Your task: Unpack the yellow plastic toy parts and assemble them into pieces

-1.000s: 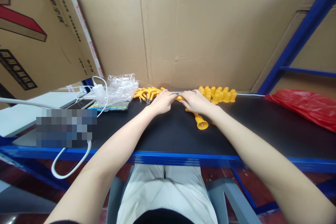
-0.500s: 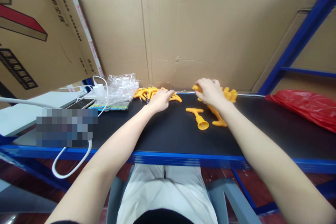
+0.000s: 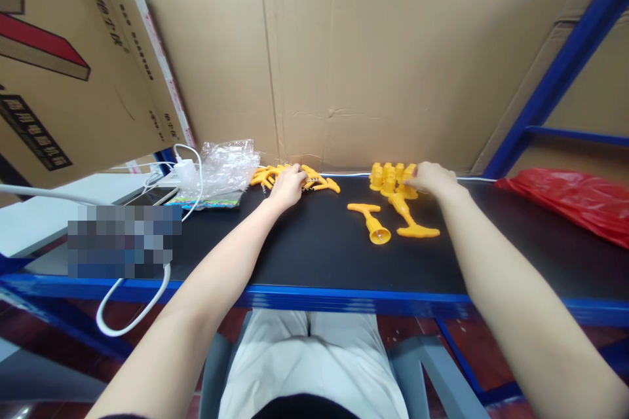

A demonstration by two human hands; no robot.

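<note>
My left hand [image 3: 289, 184] is over a loose pile of yellow corkscrew handles [image 3: 265, 177] with metal spirals, fingers bent down and closed on one of them. My right hand [image 3: 432, 178] is at the right edge of a cluster of upright yellow bell-shaped pieces [image 3: 388, 177], with its fingertips closed round the end one [image 3: 409, 173]; the fingers are partly hidden. In front of the cluster lie two T-shaped yellow corkscrews with bell ends: one corkscrew [image 3: 372, 221] shows its open bell toward me, the other [image 3: 415, 231] has its crossbar nearest me.
Clear plastic bags [image 3: 223, 167] and a phone [image 3: 150, 196] lie left on the black shelf [image 3: 314, 255], beside white cables and a blurred patch. A red plastic bag [image 3: 570, 203] is at right. Cardboard [image 3: 393, 65] stands behind; a blue rail [image 3: 354, 298] edges the front.
My right hand has moved right, from a tilted yellow piece at the cluster's left to its right end, uncovering the bell-shaped pieces. My left hand has shifted slightly left over the pile.
</note>
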